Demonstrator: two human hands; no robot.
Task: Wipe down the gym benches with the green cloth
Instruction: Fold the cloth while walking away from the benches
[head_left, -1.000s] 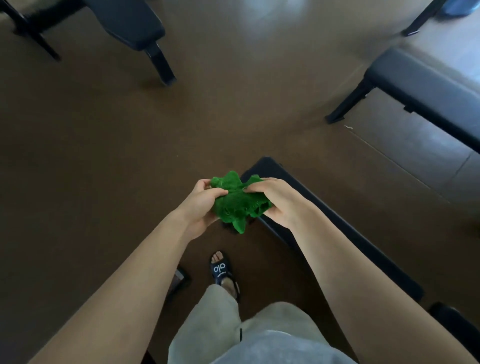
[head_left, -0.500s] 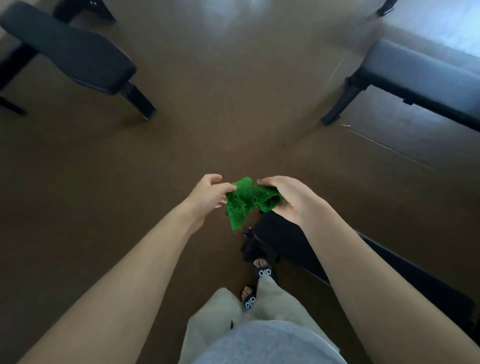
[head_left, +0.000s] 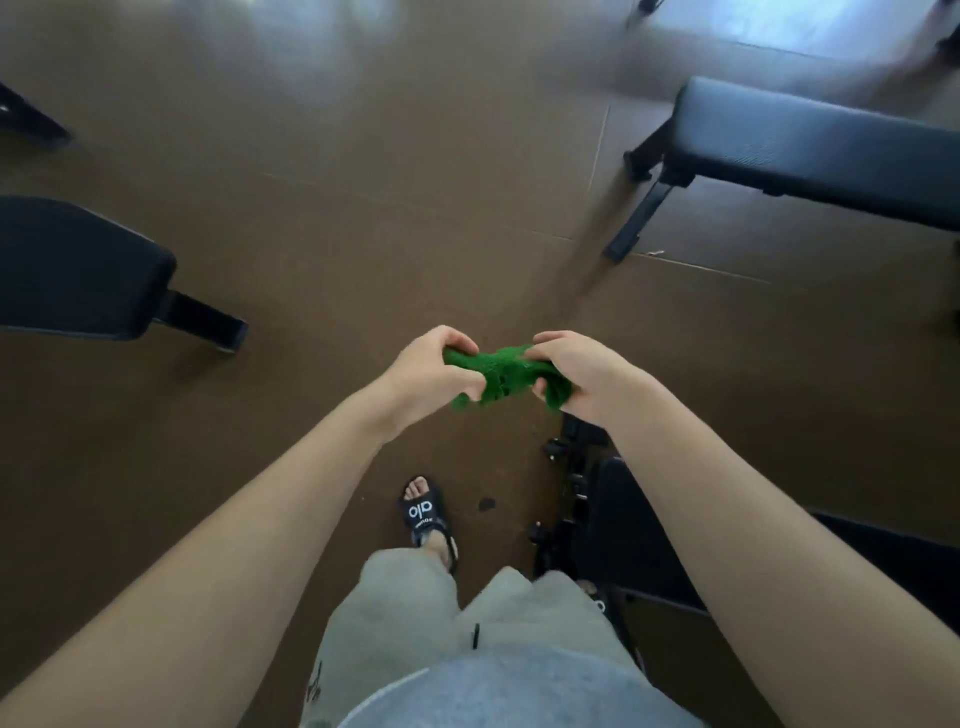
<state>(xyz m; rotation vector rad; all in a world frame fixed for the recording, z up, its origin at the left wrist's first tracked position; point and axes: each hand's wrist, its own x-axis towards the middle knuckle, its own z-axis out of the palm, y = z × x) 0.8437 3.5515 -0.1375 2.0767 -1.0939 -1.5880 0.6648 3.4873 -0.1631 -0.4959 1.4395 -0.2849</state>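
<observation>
Black slide sandal (head_left: 425, 512) on brown floor (head_left: 363, 208), small dark spot (head_left: 487, 504) just beside it.

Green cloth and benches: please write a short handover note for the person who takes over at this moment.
Left hand: grips one end of the green cloth.
Right hand: grips the other end; the cloth is bunched between both hands, in the air above the floor.
Benches: near bench at lower right beside the legs, left bench, far right bench.
Done: cannot tell from this view whether any bench is wiped.
Left: the cloth touches no bench; lay it on a pad and wipe.
</observation>
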